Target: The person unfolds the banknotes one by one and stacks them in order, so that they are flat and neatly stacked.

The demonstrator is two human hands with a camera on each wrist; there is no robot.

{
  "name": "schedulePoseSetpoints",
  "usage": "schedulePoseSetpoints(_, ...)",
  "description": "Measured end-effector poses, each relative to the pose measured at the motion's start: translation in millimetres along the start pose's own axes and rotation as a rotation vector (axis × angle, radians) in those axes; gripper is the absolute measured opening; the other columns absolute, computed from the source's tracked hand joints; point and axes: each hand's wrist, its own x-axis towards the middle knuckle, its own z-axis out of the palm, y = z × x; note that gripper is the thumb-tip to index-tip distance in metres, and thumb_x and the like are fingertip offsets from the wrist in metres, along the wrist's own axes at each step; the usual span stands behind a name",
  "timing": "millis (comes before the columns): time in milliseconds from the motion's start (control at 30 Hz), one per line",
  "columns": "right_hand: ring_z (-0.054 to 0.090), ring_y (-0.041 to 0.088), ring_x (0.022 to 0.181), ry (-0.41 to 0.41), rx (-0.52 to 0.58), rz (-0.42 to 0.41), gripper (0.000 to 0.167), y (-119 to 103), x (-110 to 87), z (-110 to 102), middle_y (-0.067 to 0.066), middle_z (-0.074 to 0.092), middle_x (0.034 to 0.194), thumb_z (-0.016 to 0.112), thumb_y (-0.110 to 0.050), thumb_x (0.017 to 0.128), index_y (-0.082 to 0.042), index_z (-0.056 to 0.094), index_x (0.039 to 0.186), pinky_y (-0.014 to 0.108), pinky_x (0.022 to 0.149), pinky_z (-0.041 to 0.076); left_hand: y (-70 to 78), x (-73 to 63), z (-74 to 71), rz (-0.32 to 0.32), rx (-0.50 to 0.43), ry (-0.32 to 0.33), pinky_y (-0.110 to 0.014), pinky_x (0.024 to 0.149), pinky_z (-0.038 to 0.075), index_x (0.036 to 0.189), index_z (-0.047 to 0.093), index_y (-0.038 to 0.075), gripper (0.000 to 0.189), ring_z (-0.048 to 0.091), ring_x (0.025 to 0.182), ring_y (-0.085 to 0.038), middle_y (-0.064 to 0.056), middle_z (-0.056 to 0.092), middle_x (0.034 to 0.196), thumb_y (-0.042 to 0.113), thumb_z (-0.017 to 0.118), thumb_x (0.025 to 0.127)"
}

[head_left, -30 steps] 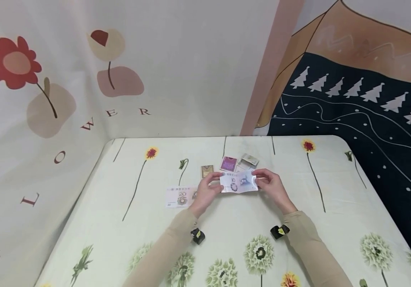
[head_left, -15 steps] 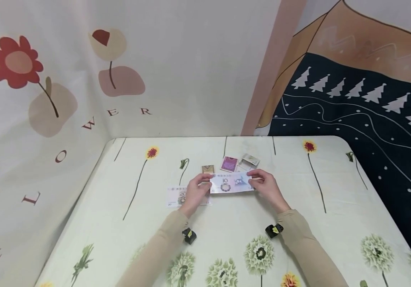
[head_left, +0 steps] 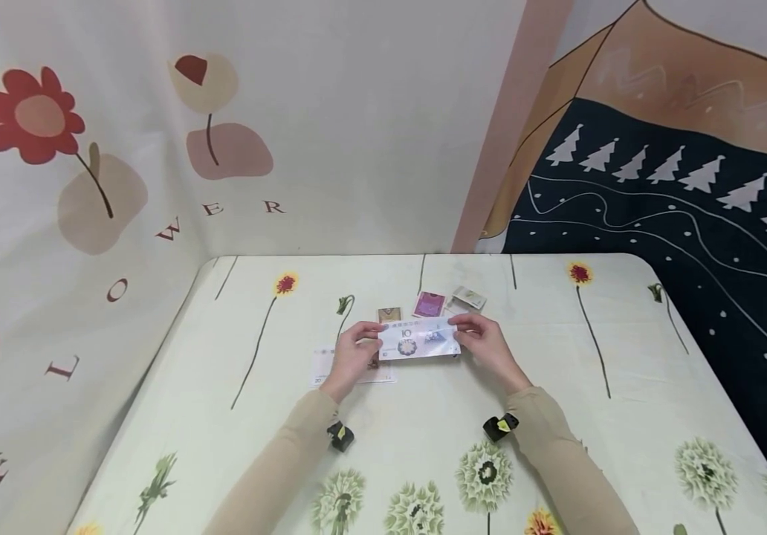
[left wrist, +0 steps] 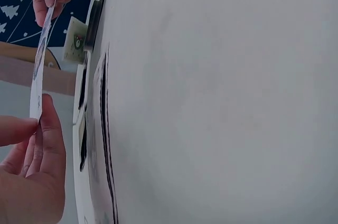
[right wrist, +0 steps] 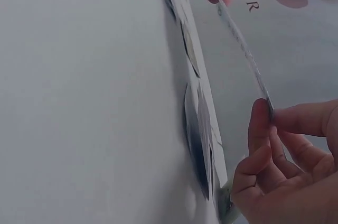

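A bluish-white banknote [head_left: 417, 339] marked 10 is stretched flat between both hands, raised above the table. My left hand [head_left: 354, 358] pinches its left end between thumb and fingers; the left wrist view shows the thumb [left wrist: 18, 130] pressed on the note's edge. At the other end, my right hand [head_left: 488, 348] pinches the note near its upper right corner. In the right wrist view the note [right wrist: 243, 49] appears edge-on and slightly bowed. Under the left hand lies a pale banknote [head_left: 323, 364] marked 20, partly hidden by the hand and the held note.
Behind the held note lie a folded brown note [head_left: 389, 315], a folded purple note [head_left: 429, 304] and a folded greenish note [head_left: 469, 298]. A flower-patterned cloth [head_left: 276, 446] covers the table, and a printed curtain [head_left: 357, 148] hangs along its back edge.
Both hands have carried the 10 banknote leftward, from in front of the purple note to over the right part of the 20 banknote. The folded notes stay where they were.
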Motion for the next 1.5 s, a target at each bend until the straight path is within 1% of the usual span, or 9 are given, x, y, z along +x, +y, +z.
schedulePoseSetpoints(133, 0.06, 0.019, 0.093, -0.009, 0.024, 0.054, 0.023, -2.1, 2.4, 5.0, 0.022, 0.065, 0.103, 0.06, 0.008, 0.087, 0.01, 0.063, 0.11, 0.016, 0.075, 0.048, 1.9, -1.5, -7.1, -0.023, 0.014, 0.006, -0.024, 0.062, 0.05, 0.109, 0.067, 0.002, 0.024, 0.061, 0.077, -0.017, -0.01, 0.064, 0.098, -0.005, 0.061, 0.087)
schedulePoseSetpoints(333, 0.059, 0.012, 0.084, -0.019, 0.058, 0.083, 0.021, -2.7, 3.3, 13.3, 0.018, 0.065, 0.096, 0.061, 0.008, 0.087, 0.011, 0.064, 0.108, 0.016, 0.071, 0.049, 0.0, -0.7, -20.1, -0.036, 0.041, 0.001, -0.027, 0.077, 0.052, 0.104, 0.069, 0.004, 0.021, 0.062, 0.086, -0.018, -0.008, 0.066, 0.092, -0.004, 0.066, 0.086)
schedulePoseSetpoints(533, 0.06, 0.01, 0.074, -0.017, -0.024, 0.08, 0.018, 0.6, 2.0, 26.8, 0.011, 0.068, 0.087, 0.065, 0.007, 0.085, 0.007, 0.069, 0.102, 0.018, 0.062, 0.049, -1.9, -3.4, -36.4, -0.031, 0.054, -0.027, -0.028, 0.08, 0.051, 0.106, 0.068, 0.002, 0.023, 0.062, 0.091, -0.02, -0.008, 0.066, 0.093, -0.006, 0.065, 0.085)
schedulePoseSetpoints(733, 0.063, 0.02, 0.082, -0.023, -0.04, 0.032, 0.02, -0.3, 0.2, 42.8, 0.012, 0.064, 0.092, 0.067, 0.009, 0.081, 0.007, 0.07, 0.1, 0.021, 0.072, 0.051, -7.8, -5.2, -52.3, -0.031, 0.072, -0.04, -0.028, 0.079, 0.053, 0.108, 0.067, 0.002, 0.025, 0.062, 0.093, -0.021, -0.011, 0.066, 0.104, -0.007, 0.064, 0.085)
schedulePoseSetpoints(933, 0.066, 0.024, 0.085, -0.042, -0.02, 0.028, 0.021, -5.4, -0.6, 56.7, 0.013, 0.064, 0.095, 0.067, 0.01, 0.08, 0.006, 0.07, 0.101, 0.024, 0.072, 0.054, -14.6, -8.7, -67.8, -0.074, 0.031, -0.039, -0.027, 0.075, 0.055, 0.11, 0.067, 0.001, 0.026, 0.063, 0.091, -0.021, -0.014, 0.063, 0.113, -0.006, 0.064, 0.086)
schedulePoseSetpoints(1100, 0.068, 0.028, 0.087, -0.059, 0.01, 0.012, 0.023, -7.7, -0.3, 67.9, 0.015, 0.066, 0.096, 0.066, 0.011, 0.08, 0.005, 0.07, 0.102, 0.029, 0.075, 0.055, -18.1, -10.6, -78.8, -0.066, 0.052, -0.025, -0.026, 0.076, 0.055, 0.111, 0.067, 0.001, 0.028, 0.064, 0.094, -0.023, -0.015, 0.063, 0.113, -0.008, 0.064, 0.085)
schedulePoseSetpoints(1300, 0.067, 0.025, 0.085, -0.058, -0.021, -0.027, 0.023, -10.0, -0.8, 82.1, 0.011, 0.067, 0.091, 0.066, 0.01, 0.078, 0.001, 0.071, 0.099, 0.034, 0.081, 0.053, -18.3, -12.9, -89.5, -0.062, 0.106, -0.016, -0.026, 0.075, 0.051, 0.108, 0.067, 0.001, 0.027, 0.063, 0.093, -0.025, -0.015, 0.062, 0.113, -0.008, 0.063, 0.083)
schedulePoseSetpoints(1400, 0.065, 0.021, 0.086, -0.065, -0.04, -0.022, 0.024, -10.0, -0.3, 87.8, 0.008, 0.067, 0.091, 0.067, 0.009, 0.078, -0.001, 0.071, 0.099, 0.035, 0.085, 0.051, -20.4, -13.4, -93.8, -0.064, 0.12, -0.018, -0.026, 0.072, 0.052, 0.108, 0.066, -0.001, 0.027, 0.063, 0.09, -0.024, -0.017, 0.063, 0.112, -0.009, 0.062, 0.082)
schedulePoseSetpoints(1500, 0.063, 0.018, 0.081, -0.086, -0.059, 0.003, 0.024, -9.9, 0.0, 92.5, 0.006, 0.066, 0.09, 0.067, 0.007, 0.077, -0.002, 0.071, 0.098, 0.035, 0.083, 0.05, -23.4, -13.2, -97.9, -0.08, 0.139, -0.016, -0.025, 0.069, 0.052, 0.108, 0.066, -0.002, 0.027, 0.063, 0.088, -0.023, -0.018, 0.063, 0.111, -0.009, 0.061, 0.083)
